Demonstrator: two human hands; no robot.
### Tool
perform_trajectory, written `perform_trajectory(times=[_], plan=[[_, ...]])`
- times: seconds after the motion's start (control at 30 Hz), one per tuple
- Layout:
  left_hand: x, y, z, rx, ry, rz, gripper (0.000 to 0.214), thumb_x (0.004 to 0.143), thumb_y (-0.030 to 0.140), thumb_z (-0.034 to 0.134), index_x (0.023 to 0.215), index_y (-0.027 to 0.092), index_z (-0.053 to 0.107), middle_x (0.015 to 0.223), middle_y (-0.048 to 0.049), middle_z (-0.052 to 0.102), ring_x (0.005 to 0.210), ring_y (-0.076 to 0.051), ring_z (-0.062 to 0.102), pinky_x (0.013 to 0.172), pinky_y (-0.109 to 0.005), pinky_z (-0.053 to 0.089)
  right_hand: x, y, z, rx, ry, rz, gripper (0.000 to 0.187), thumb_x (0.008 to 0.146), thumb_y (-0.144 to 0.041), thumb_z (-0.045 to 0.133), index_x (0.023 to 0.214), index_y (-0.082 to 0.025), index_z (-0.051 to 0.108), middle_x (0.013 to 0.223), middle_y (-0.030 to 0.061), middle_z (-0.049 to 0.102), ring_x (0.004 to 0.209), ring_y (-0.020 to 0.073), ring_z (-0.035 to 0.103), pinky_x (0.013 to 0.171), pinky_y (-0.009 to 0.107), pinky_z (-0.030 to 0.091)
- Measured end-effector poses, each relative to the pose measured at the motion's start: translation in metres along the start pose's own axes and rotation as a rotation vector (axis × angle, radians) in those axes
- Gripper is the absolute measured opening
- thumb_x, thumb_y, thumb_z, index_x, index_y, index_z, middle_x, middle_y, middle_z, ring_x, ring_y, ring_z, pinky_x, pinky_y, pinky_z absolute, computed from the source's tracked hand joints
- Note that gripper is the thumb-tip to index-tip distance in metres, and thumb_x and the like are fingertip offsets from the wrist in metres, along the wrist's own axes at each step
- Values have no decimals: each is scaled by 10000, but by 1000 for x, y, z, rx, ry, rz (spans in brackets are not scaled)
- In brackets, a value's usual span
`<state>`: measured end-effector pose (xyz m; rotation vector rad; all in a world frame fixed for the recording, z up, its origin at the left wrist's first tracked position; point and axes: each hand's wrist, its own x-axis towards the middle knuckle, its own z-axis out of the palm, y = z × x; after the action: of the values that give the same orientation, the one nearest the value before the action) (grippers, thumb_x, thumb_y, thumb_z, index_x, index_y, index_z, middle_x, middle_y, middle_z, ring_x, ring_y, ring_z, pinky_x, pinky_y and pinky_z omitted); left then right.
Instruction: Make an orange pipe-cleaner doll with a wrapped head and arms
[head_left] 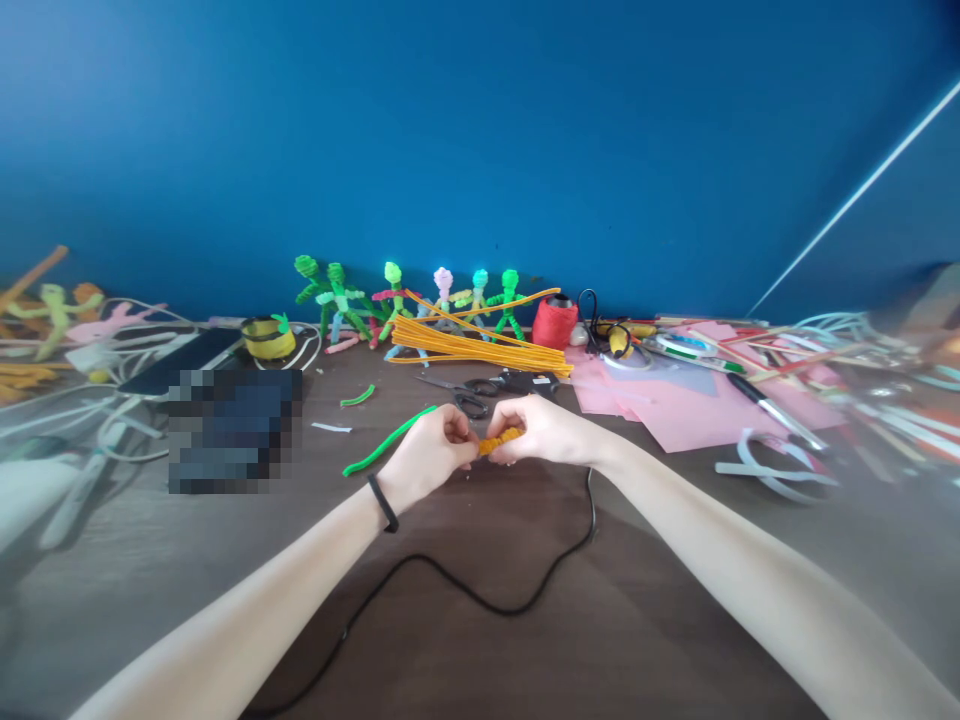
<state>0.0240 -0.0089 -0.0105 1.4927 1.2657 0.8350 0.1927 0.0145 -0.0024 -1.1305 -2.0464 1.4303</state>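
Orange coil (501, 440) between 2 hands (429, 452) (553, 430) (small white label (541, 380) behind, illegible)

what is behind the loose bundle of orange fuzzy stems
Behind the orange bundle, small coiled-stem figures stand before the blue wall, including a bright green figure and a pink-headed figure. The bundle covers some of their lower parts; anything lying low behind it is hidden.

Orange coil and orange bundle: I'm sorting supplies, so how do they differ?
The orange coil is short and bumpy; the orange bundle has many longer, mostly straight strands. The left hand and right hand hold the coil, while the bundle sits untouched beyond them. Both are orange.
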Motion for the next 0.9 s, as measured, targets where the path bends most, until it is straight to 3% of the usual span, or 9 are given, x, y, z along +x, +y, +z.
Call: perform_trajectory(times=[0.2,0.43,0.67,0.9], plan=[[0,-1,1,-34,4,-45,196,576,120,580,614,176,396,487,77,500,435,-72,503,441,-184,363,-7,-8,2,-480,89,-162,108,683,-170,601,789,-162,615,767,17,642,705,138,577,637,240,398],[2,-2,0,-75,1,-52,192,553,97,573,594,171,400,511,59,543,438,-71,501,456,-196,389,-8,-14,11,-893,29,-255,124,787,-147,500,834,-127,612,842,85,638,778,177,582,649,249,371],[1,3,-3,-214,-32,-105,187,535,94,577,555,170,407,487,40,561,443,-69,492,468,-196,372,-4,-6,15,-1086,41,-322,147,831,-120,423,873,-117,564,856,97,615,794,182,574,654,264,377],[4,-2,-5,-297,-64,-158,142,550,126,594,578,158,458,495,26,567,441,-68,490,458,-197,361,-5,-6,15,-1207,33,-337,202,767,-47,441,933,-111,538,895,102,593,818,190,557,676,278,399]])
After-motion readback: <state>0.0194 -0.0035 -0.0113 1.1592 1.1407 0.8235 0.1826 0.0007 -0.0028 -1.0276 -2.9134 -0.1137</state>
